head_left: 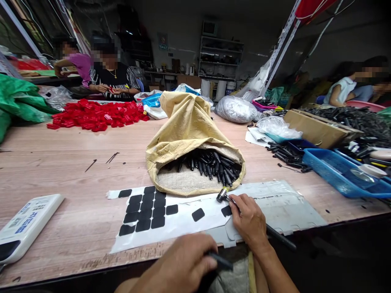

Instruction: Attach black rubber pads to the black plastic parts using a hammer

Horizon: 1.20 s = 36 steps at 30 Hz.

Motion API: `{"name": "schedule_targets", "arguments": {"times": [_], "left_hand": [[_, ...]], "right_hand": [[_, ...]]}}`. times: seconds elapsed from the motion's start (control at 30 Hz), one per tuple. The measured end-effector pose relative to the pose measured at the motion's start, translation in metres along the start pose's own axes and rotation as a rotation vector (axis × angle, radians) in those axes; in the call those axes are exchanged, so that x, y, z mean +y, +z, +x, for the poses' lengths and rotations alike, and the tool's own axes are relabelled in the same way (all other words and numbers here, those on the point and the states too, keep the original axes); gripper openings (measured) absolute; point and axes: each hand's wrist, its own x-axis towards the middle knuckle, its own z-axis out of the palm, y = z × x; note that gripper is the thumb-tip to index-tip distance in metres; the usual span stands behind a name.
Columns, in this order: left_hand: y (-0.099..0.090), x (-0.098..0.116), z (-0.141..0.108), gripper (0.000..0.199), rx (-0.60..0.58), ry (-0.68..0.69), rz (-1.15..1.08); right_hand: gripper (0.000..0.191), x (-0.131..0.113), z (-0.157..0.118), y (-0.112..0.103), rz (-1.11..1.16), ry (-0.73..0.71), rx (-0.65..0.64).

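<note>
My right hand (pixel 249 217) is closed around a small hammer (pixel 224 195); its yellow-and-black head is over the white sheet and its dark handle sticks out behind the hand. Below the table's front edge, my left hand (pixel 192 260) is closed on a black plastic part (pixel 221 260). The white sheet (pixel 180 226) carries rows of black rounded squares (pixel 146 213), with a few separate ones to the right. Just behind it a yellow sack (pixel 189 126) lies with its mouth open towards me, showing many black parts (pixel 214 165) inside.
A white device (pixel 33 224) is at the left. Red parts (pixel 97 116) are heaped behind. Blue trays (pixel 342 171), a cardboard box (pixel 320 128) and black parts crowd the right side. A grey board (pixel 284 203) lies at the front edge. Other people sit beyond the table.
</note>
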Motion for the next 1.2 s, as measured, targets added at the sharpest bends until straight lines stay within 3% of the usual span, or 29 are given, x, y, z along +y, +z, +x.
{"name": "schedule_targets", "arguments": {"times": [0.1,0.23,0.3,0.37,0.47,0.53,0.6,0.67,0.73,0.8,0.9,1.0,1.1,1.2], "left_hand": [[0.035,-0.012,-0.009,0.022,-0.214,-0.127,0.154],[0.074,-0.049,-0.007,0.03,-0.262,-0.451,0.35],[0.081,-0.058,-0.008,0.026,-0.264,-0.481,0.323],[0.076,-0.052,-0.011,0.02,-0.257,-0.391,0.228],[0.046,-0.022,-0.008,0.017,-0.161,-0.17,0.041],[0.014,-0.003,0.006,0.021,0.011,-0.084,0.003],[-0.024,0.004,0.033,0.026,0.292,-0.066,0.088],[-0.063,-0.005,0.065,0.044,0.626,-0.068,0.244],[-0.096,-0.025,0.094,0.067,0.953,-0.205,0.482],[-0.119,-0.051,0.112,0.091,1.138,-0.369,0.578],[-0.135,-0.087,0.119,0.098,1.198,-0.592,0.42],[-0.137,-0.112,0.114,0.067,1.168,-0.576,0.253],[-0.139,-0.124,0.112,0.032,1.178,-0.502,0.163],[-0.146,-0.13,0.114,0.02,1.228,-0.508,0.083]], "right_hand": [[0.02,0.0,-0.001,0.0,0.004,0.012,-0.005],[0.021,-0.001,-0.001,0.0,-0.003,0.017,-0.02],[0.021,-0.001,-0.001,0.0,0.0,0.016,-0.022],[0.021,-0.002,-0.001,0.0,0.004,0.015,-0.019],[0.021,-0.002,-0.001,0.0,0.002,0.016,-0.015],[0.021,-0.002,-0.001,-0.001,0.003,0.014,-0.011],[0.021,-0.001,-0.001,0.0,0.015,0.011,0.0],[0.02,-0.001,-0.001,0.0,0.034,0.005,0.017],[0.017,-0.001,-0.003,0.0,0.052,-0.004,0.025],[0.014,-0.003,-0.006,-0.001,0.069,-0.002,0.012],[0.012,-0.005,-0.004,-0.012,0.109,0.028,-0.063],[0.014,0.007,0.024,-0.025,0.227,0.026,-0.158],[0.033,0.038,0.082,-0.025,0.352,0.161,-0.108],[0.052,0.073,0.149,-0.003,0.335,0.409,0.054]]}}
